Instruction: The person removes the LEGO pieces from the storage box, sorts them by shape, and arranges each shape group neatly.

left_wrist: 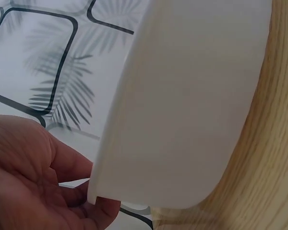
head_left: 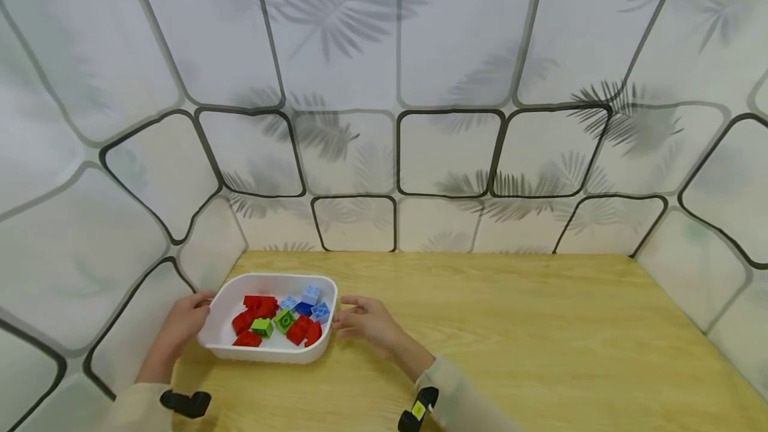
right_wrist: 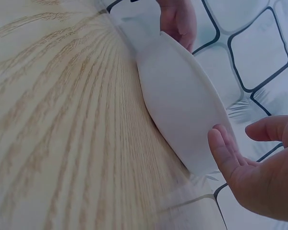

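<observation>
A white plastic tray (head_left: 270,353) sits on the wooden table near the left wall, holding several toy building blocks. Red blocks (head_left: 264,307) lie mostly to the left, with a red block (head_left: 298,329) at the front right. Green blocks (head_left: 261,327) are in the middle, light blue blocks (head_left: 311,295) and a dark blue block (head_left: 304,309) at the right. My left hand (head_left: 185,320) pinches the tray's left rim, a finger hooked under it in the left wrist view. At the opposite end, my right hand (head_left: 373,327) has loosely extended fingertips (right_wrist: 221,139) right at the tray's wall.
The wooden table (head_left: 510,332) stretches far to the right of the tray. A patterned covering (head_left: 354,152) with dark outlines and leaf prints encloses the table at the back and both sides; its left side (head_left: 132,312) stands close beside my left hand.
</observation>
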Motion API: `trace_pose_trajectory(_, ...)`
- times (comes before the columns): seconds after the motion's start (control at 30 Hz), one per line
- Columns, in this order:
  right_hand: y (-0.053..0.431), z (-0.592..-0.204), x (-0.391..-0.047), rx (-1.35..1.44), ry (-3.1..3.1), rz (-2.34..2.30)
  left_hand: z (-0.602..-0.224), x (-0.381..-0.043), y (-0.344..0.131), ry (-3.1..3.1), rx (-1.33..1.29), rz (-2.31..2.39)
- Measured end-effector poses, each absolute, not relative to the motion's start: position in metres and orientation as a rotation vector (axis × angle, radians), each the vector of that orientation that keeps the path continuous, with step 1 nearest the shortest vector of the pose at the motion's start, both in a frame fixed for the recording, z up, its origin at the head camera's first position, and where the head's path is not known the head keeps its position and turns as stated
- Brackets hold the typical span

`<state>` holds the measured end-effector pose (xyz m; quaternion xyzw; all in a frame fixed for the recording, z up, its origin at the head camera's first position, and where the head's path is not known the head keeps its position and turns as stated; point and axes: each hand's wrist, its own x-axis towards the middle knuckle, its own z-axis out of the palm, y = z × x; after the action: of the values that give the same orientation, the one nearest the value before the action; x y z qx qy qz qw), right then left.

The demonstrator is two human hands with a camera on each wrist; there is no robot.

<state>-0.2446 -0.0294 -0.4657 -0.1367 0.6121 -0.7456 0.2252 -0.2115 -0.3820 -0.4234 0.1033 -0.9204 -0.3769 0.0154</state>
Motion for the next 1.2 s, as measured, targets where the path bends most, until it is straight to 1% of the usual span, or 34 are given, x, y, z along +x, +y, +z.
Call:
trace_pose_trajectory(0.13, -0.029, -0.469, -0.243, -0.385, 1.658, -2.054, -0.429, -0.213, -0.380, -2.860, 0.339, -1.133)
trace_pose_trajectory(0.47, -0.023, -0.463, -0.246, -0.402, 1.674, -2.045, -0.429, -0.216, -0.374, -2.791, 0.407, -1.231)
trace_pose_trajectory(0.83, 0.014, -0.459, -0.264, -0.377, 1.757, -1.994, -0.427, -0.223, -0.350, -2.716, 0.419, -1.480)
trace_pose_trajectory(0.97, 0.036, -0.456, -0.272, -0.358, 1.800, -1.971, -0.430, -0.228, -0.338, -2.694, 0.371, -1.641)
trace_pose_trajectory(1.2, 0.075, -0.453, -0.282, -0.283, 1.889, -1.934, -0.441, -0.241, -0.315, -2.624, 0.175, -1.922)
